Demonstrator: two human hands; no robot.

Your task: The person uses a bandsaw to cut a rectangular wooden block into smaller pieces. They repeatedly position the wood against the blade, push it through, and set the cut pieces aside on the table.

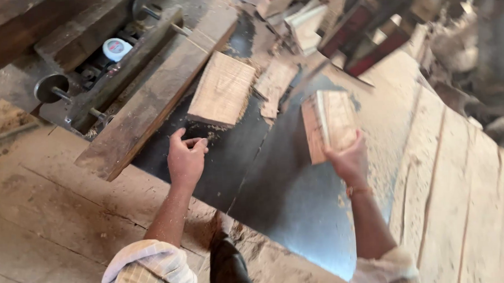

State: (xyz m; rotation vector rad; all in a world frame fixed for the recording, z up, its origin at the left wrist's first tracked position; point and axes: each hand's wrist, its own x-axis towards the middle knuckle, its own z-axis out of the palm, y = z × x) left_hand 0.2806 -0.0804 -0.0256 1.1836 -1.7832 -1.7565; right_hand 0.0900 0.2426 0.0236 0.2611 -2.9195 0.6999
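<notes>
Head view looks down on a dark metal saw table (277, 197) dusted with sawdust, set into a bench of wooden planks (452, 183). The right hand (350, 161) grips a small wooden block (330, 124) by its near end, fingers wrapped under it, holding it tilted just above the table. The left hand (186, 160) rests on the dark surface with fingers loosely curled and holding nothing, just beside a larger cut block (222, 89) that lies flat against the long wooden fence (153, 95). A thin offcut (275, 84) lies between the two blocks. Judging by the sawdust and the cut pieces already lying here, some cutting looks done; the block in hand appears yet to be placed or passed on
</notes>
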